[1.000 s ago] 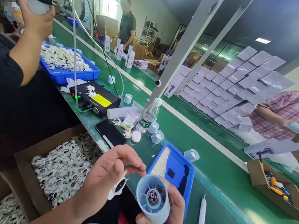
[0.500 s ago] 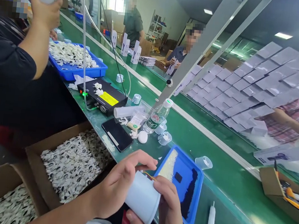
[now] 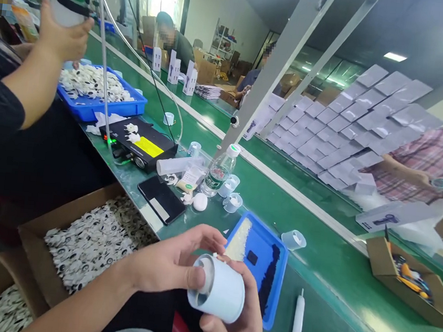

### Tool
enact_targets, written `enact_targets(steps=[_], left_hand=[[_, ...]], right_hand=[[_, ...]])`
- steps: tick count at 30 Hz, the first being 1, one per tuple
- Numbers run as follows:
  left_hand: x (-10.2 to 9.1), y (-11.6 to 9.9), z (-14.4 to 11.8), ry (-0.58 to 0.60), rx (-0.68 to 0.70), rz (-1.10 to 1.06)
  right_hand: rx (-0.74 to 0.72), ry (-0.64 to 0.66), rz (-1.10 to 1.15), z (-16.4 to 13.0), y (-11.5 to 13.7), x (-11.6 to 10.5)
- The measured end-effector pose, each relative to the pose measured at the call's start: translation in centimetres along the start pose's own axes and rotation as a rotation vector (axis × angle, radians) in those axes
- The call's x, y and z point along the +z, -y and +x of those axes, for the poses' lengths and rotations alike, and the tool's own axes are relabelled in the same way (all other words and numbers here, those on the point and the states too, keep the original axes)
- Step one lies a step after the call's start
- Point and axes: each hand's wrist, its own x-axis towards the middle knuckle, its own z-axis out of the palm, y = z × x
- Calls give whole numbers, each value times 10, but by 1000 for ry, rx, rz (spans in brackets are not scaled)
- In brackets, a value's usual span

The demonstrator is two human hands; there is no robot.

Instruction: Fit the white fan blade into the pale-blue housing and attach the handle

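A pale blue, cup-shaped plastic housing (image 3: 226,288) lies tilted between my hands, its open end facing left. My right hand (image 3: 248,309) is wrapped round its far side, thumb underneath. My left hand (image 3: 174,261) has its thumb pressed into the open end, against a whitish part inside, while its fingers curve over the upper edge. What the left fingertips touch is partly hidden. Just beyond the hands sits a blue tray (image 3: 279,277) with small white pieces, black pieces and a dark square block.
A white pen-like tool (image 3: 298,319) lies to the right. Further off are a black phone (image 3: 161,199), a water bottle (image 3: 220,171), similar cups (image 3: 293,240) and a black control box (image 3: 139,144). Cardboard boxes (image 3: 34,252) of white parts stand lower left. A co-worker's arm (image 3: 35,88) lifts a green-lidded container.
The housing has turned so its open end now shows toward me. My left thumb has moved into that opening. The view has shifted slightly right.
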Motion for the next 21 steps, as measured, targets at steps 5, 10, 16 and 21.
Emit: enact_targets(steps=[5, 10, 16, 21], left_hand=[[-5, 8, 10, 49, -209, -62], [24, 0, 15, -233, -198, 197], [59, 2, 16, -375, 80, 180], [63, -9, 14, -67, -55, 703]], right_hand=[[-162, 10, -179, -3, -1, -14], [207, -162, 129, -3, 1, -13], [361, -191, 530, -7, -15, -23], [428, -124, 305, -14, -25, -50]])
